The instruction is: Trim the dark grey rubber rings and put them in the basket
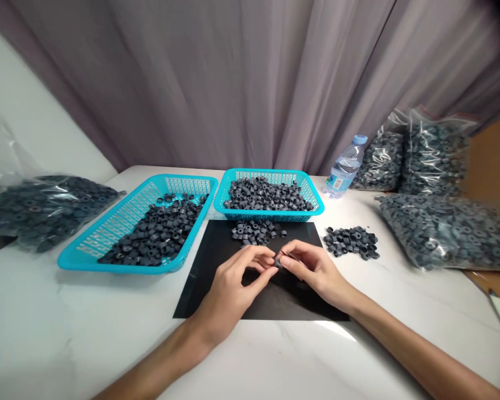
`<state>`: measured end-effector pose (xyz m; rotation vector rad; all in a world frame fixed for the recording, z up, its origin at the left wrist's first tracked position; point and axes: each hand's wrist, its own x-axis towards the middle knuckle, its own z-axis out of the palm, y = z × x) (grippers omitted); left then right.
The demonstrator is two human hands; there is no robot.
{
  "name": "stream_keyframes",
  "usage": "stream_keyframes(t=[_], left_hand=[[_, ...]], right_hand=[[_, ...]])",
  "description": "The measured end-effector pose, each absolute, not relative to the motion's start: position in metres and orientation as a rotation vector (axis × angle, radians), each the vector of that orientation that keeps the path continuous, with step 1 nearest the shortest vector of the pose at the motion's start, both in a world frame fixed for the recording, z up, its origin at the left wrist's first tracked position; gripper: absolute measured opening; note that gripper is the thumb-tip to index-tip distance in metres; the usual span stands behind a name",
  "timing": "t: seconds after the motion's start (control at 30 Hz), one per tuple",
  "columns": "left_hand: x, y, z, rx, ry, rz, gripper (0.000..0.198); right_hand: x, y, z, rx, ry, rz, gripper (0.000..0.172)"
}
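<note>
Two bare forearms are extending from the lower corners over a white marbled worktop (108, 333), and the hands are meeting above a black mat (216, 266). The left hand (233, 280) is arching with its knuckles up, its thumb and index finger curving toward each other; the right hand (319, 269) is facing it, fingers bent, thumb pointing inward. Both grips are narrowing to a fingertip pinch on one small dark piece (277, 263), which is sitting between the hands over the mat, mostly hidden by the fingers.

Two blue plastic baskets are standing on the worktop. The left basket (120, 269) is slanting away and holding many dark grey rings (154, 236); the back basket (270, 214) is standing behind the mat, holding a broad heap of similar rings. Two loose piles are lying out: one pile (254, 230) on the mat just before the back basket, another pile (352, 243) beside the mat on the right.

Four clear bags are bulging with grey pieces: one bag (54, 203) at left, three bags (450, 230) at right. One water bottle (345, 169) is standing near the back basket.
</note>
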<state>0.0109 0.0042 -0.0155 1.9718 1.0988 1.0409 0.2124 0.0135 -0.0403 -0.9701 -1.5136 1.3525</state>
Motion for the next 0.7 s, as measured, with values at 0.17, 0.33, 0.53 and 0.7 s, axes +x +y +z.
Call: stream_keyframes(t=[0.17,0.33,0.53,0.7], left_hand=[[0.0127,0.0038,-0.0162,1.910,1.067,1.042,0.013],[0.0145,0.0032,-0.0148,1.847,1.071,1.054,0.012],[0.0130,0.0067,-0.0115,1.644,1.085,1.038,0.016],[0.0114,0.0093,-0.0093,1.550,1.068,0.989,0.014]], right_hand=[[0.2121,0.0130,-0.0399,-0.970,-1.496,1.361,0.030],[0.2149,0.0153,-0.0374,-0.930,-1.486,1.360,0.027],[0.2208,0.0195,-0.0401,-0.962,-1.465,1.414,0.029],[0.2211,0.0203,-0.0417,-0.962,-1.467,1.407,0.029]])
